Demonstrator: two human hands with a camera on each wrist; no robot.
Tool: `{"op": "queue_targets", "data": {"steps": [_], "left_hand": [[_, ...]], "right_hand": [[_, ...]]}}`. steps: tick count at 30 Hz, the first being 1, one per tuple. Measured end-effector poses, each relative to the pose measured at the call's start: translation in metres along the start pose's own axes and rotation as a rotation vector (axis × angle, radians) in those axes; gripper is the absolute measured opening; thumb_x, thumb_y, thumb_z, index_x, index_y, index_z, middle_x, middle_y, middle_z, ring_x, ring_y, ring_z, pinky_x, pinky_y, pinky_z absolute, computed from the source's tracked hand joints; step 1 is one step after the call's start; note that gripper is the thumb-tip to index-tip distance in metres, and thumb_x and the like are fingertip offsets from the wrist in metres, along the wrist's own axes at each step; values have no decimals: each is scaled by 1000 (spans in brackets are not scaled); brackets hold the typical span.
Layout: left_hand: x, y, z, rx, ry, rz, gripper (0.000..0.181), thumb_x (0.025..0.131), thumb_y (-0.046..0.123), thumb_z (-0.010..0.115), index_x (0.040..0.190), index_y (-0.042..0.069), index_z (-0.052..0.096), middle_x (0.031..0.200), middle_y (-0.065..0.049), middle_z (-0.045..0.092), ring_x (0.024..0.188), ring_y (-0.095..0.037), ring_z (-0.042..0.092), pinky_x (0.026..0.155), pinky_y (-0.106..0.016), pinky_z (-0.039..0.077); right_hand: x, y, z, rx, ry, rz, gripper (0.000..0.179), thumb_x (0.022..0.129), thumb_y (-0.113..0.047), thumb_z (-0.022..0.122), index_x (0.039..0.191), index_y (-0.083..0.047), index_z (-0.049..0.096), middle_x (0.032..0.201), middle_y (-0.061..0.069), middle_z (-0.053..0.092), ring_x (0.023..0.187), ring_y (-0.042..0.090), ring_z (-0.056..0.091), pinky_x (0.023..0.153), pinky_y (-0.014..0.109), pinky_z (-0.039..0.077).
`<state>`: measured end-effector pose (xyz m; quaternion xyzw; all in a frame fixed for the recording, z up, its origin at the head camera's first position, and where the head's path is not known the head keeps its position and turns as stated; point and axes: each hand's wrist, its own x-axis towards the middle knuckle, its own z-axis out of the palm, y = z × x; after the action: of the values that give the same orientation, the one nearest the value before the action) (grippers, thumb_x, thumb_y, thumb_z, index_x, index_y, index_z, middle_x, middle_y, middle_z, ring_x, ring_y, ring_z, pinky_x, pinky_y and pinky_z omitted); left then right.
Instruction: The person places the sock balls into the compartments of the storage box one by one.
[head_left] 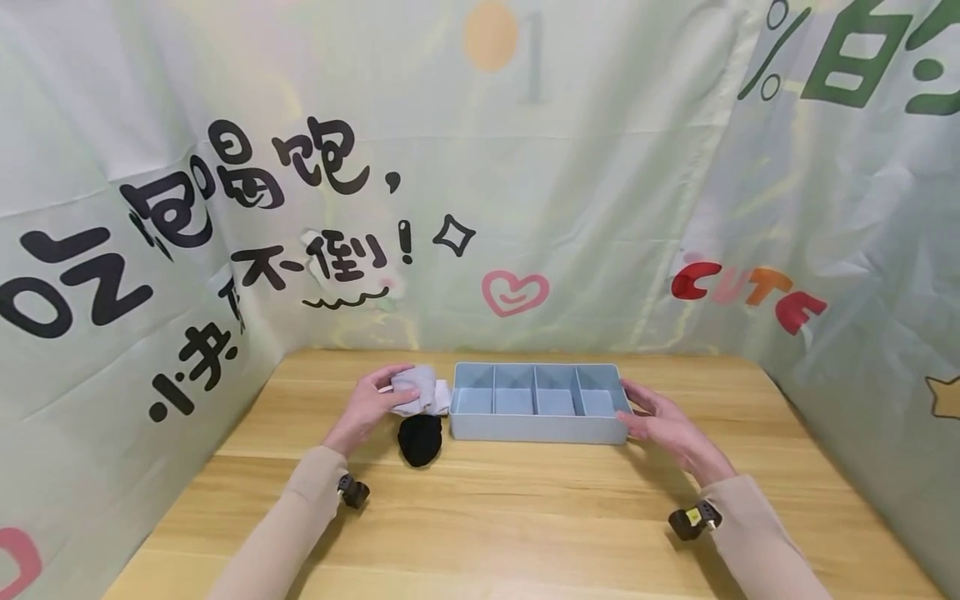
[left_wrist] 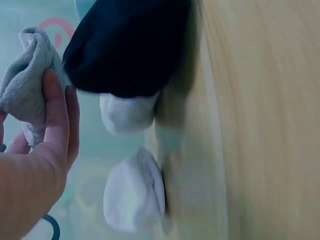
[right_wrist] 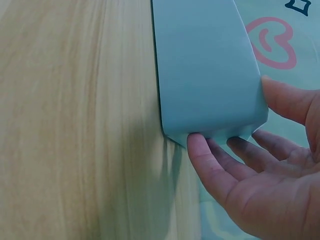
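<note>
My left hand (head_left: 363, 410) pinches a folded grey sock (head_left: 414, 385) between thumb and fingers, raised beside the left end of a pale blue divided box (head_left: 538, 430). A black balled-up sock (head_left: 420, 441) lies just in front of it. In the left wrist view, two white bundles, apparently socks, sit on the table: one white bundle (left_wrist: 134, 192) in plain sight, the other white bundle (left_wrist: 127, 114) partly behind the black sock. At the box's right end, my right hand (head_left: 666, 423) grips the wall with thumb and fingers spread around it.
Four-sided partitions split the box into several compartments, with bare floors showing. The wooden table (head_left: 525, 517) runs back to a printed cloth curtain (head_left: 600, 208) that hangs behind and on both sides. A small black camera sits on each wrist.
</note>
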<state>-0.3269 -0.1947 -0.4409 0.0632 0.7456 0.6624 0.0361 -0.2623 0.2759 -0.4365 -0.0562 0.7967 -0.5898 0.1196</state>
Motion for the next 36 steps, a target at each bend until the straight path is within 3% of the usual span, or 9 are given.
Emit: {"op": "queue_targets", "data": {"steps": [8, 15, 21, 26, 36], "left_hand": [[3, 3, 20, -14, 7, 15, 58, 82, 5, 78, 136, 3, 56, 125, -18, 61, 98, -15, 61, 77, -23, 55], [8, 6, 37, -87, -80, -32, 64, 84, 0, 74, 143, 7, 50, 124, -15, 59, 93, -13, 63, 75, -25, 56], [12, 12, 47, -16, -24, 12, 58, 83, 1, 76, 137, 10, 57, 124, -16, 60, 94, -16, 62, 73, -24, 55], [16, 14, 55, 91, 5, 53, 58, 82, 8, 79, 136, 9, 58, 110, -12, 63, 86, -16, 56, 68, -22, 50], [20, 20, 71, 160, -35, 92, 54, 82, 1, 72, 134, 7, 59, 97, -8, 67, 81, -14, 55, 69, -23, 49]], "right_hand": [[3, -2, 3, 10, -18, -12, 77, 99, -12, 56, 157, -2, 6, 161, 28, 5, 143, 50, 20, 107, 55, 39], [3, -2, 0, 5, -13, -4, 76, 100, -12, 55, 157, -2, 5, 161, 29, 4, 143, 51, 20, 108, 55, 39], [3, -3, 0, 6, -13, 0, 77, 99, -12, 56, 157, -2, 5, 160, 29, 5, 143, 51, 18, 108, 54, 39], [2, -4, 0, 2, -8, 8, 77, 99, -11, 55, 157, -3, 5, 160, 29, 5, 142, 50, 24, 107, 54, 40], [2, 1, -1, 11, 5, 18, 76, 100, -13, 56, 158, -5, 7, 162, 26, 5, 142, 44, 28, 106, 50, 42]]}}
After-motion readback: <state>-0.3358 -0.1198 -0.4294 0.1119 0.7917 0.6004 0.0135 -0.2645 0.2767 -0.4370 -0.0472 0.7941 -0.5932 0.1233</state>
